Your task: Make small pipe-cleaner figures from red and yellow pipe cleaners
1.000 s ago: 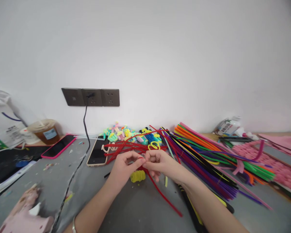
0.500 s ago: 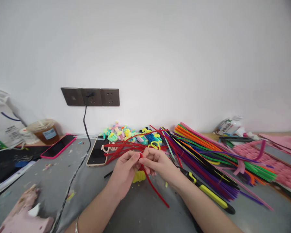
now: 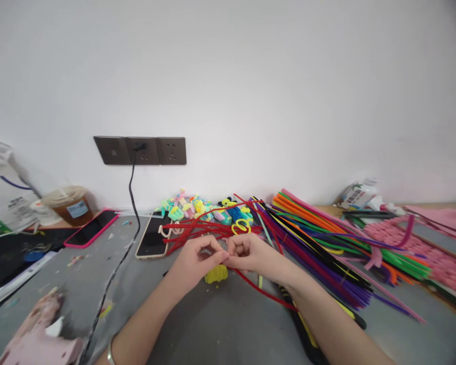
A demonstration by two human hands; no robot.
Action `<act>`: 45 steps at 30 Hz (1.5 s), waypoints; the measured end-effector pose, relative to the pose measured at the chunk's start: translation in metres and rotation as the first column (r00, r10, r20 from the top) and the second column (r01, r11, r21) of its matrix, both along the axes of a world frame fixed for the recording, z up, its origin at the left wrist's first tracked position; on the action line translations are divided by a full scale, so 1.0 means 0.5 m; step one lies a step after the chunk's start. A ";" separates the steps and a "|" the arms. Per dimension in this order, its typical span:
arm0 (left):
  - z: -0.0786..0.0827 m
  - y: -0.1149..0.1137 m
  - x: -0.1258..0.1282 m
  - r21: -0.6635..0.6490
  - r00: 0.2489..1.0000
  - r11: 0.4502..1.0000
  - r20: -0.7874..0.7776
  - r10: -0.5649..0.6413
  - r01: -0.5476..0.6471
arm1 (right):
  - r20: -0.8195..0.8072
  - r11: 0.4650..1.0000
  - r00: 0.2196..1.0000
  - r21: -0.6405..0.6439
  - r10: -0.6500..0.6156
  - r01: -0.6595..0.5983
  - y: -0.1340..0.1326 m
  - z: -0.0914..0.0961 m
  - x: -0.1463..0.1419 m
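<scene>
The left hand [image 3: 192, 263] and right hand [image 3: 251, 253] meet over the middle of the bench [image 3: 213, 329]. Both are curled almost closed, fingertips pinching one red pipe cleaner [image 3: 264, 294] whose loose tail runs off toward 4 o'clock. A yellow coil [image 3: 216, 274] lies at 6 o'clock of the fingertips (partly hidden). A multicoloured stem pile [image 3: 319, 238] spreads at 3 o'clock.

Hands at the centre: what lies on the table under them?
A yellow coiled piece shows beneath the left hand and right hand, which pinch a red pipe cleaner; the coil's top is covered.
</scene>
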State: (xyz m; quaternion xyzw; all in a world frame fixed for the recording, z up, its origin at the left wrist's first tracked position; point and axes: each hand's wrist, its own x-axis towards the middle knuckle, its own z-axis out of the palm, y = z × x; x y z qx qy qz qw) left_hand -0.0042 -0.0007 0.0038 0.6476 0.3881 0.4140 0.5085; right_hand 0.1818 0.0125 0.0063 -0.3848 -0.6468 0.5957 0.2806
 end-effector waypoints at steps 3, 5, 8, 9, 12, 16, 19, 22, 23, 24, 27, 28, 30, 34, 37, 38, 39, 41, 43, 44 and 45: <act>-0.001 0.003 -0.008 -0.013 0.997 0.999 -0.075 -0.031 0.030 | 0.053 1.000 0.999 0.028 0.004 -0.005 0.001 -0.006 0.000; -0.003 0.003 -0.010 -0.025 0.997 0.999 -0.076 -0.030 0.029 | 0.071 1.000 0.997 0.009 0.001 -0.002 -0.001 -0.004 -0.002; -0.005 0.001 -0.008 -0.035 1.000 0.999 -0.005 0.025 -0.025 | 0.012 0.999 1.000 -0.028 -0.016 0.017 -0.004 0.004 -0.004; -0.006 0.000 -0.006 -0.040 0.998 0.998 0.032 0.051 -0.049 | -0.024 0.999 1.000 -0.039 -0.021 0.020 -0.006 0.008 -0.005; -0.007 -0.004 0.001 -0.080 0.982 0.991 0.143 0.120 -0.109 | -0.127 0.997 0.992 -0.072 -0.022 0.013 -0.012 0.018 -0.011; -0.008 -0.006 0.011 -0.145 0.947 0.977 0.259 0.192 -0.159 | -0.229 0.995 0.973 -0.098 -0.040 0.018 -0.018 0.019 -0.026; -0.008 -0.007 0.017 -0.206 0.910 0.962 0.338 0.241 -0.179 | -0.293 0.994 0.955 -0.109 -0.054 0.023 -0.019 0.010 -0.034; -0.008 -0.009 0.021 -0.279 0.871 0.942 0.398 0.288 -0.185 | -0.316 0.991 0.946 -0.130 -0.076 0.036 -0.019 0.004 -0.037; -0.008 -0.010 0.022 -0.292 0.862 0.937 0.407 0.303 -0.191 | -0.311 0.990 0.947 -0.135 -0.082 0.042 -0.018 0.003 -0.037; -0.008 -0.011 0.023 -0.300 0.855 0.933 0.413 0.315 -0.199 | -0.303 0.990 0.949 -0.135 -0.087 0.047 -0.018 0.003 -0.038; -0.009 -0.013 0.025 -0.299 0.839 0.928 0.427 0.337 -0.221 | -0.277 0.991 0.956 -0.113 -0.097 0.067 -0.017 0.003 -0.040; -0.010 -0.013 0.025 -0.298 0.837 0.929 0.431 0.338 -0.221 | -0.275 0.992 0.956 -0.102 -0.099 0.073 -0.017 0.003 -0.041; -0.012 -0.014 0.026 -0.295 0.835 0.930 0.435 0.336 -0.220 | -0.282 0.994 0.955 -0.082 -0.094 0.073 -0.018 0.004 -0.044; -0.017 -0.015 0.027 -0.295 0.814 0.922 0.452 0.364 -0.249 | -0.327 0.994 0.941 -0.085 -0.092 0.068 -0.024 0.009 -0.050; -0.015 -0.016 0.028 -0.320 0.809 0.919 0.461 0.365 -0.232 | -0.367 0.995 0.925 -0.067 -0.097 0.077 -0.028 0.013 -0.053; -0.013 -0.016 0.028 -0.325 0.812 0.920 0.462 0.357 -0.219 | -0.375 0.995 0.922 -0.059 -0.096 0.079 -0.028 0.013 -0.053; -0.011 -0.016 0.028 -0.332 0.816 0.920 0.460 0.349 -0.206 | -0.378 0.995 0.921 -0.056 -0.095 0.079 -0.028 0.013 -0.052; -0.007 -0.015 0.027 -0.351 0.827 0.920 0.454 0.331 -0.176 | -0.378 0.995 0.920 -0.058 -0.101 0.085 -0.026 0.011 -0.051; -0.005 -0.013 0.025 -0.362 0.832 0.917 0.447 0.329 -0.168 | -0.378 0.993 0.919 -0.069 -0.112 0.092 -0.023 0.008 -0.048; -0.005 -0.012 0.025 -0.360 0.831 0.916 0.445 0.333 -0.175 | -0.378 0.993 0.919 -0.079 -0.114 0.091 -0.022 0.006 -0.047; -0.005 -0.012 0.025 -0.353 0.829 0.917 0.443 0.340 -0.187 | -0.378 0.992 0.919 -0.091 -0.113 0.085 -0.021 0.004 -0.046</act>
